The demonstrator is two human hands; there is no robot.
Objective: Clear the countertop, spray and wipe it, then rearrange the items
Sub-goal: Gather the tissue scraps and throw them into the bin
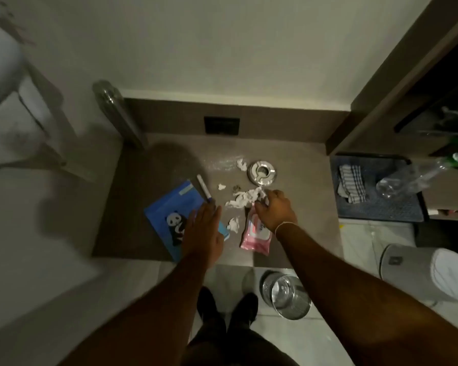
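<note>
On the grey-brown countertop [164, 165] lie a blue notebook with a panda [169, 207], a white marker [203, 186], a pink wet-wipe pack [254, 237], a metal ashtray [261, 172] and several scraps of crumpled white tissue [242, 198]. My right hand [275, 210] is over the top of the pink pack, its fingers curled on the largest tissue clump. My left hand [204, 231] lies flat with fingers apart over the notebook's right edge, partly hiding a small light-blue object [224, 231]. White powdery smears [225, 162] mark the surface behind the ashtray.
A metal waste bin [288, 297] stands on the floor below the counter's front edge. To the right, a dark tray [381, 210] holds a checked cloth [352, 184] and an empty plastic bottle [407, 180]. A chrome cylinder [117, 112] leans at the back left. A dark socket plate [221, 125] sits on the back wall.
</note>
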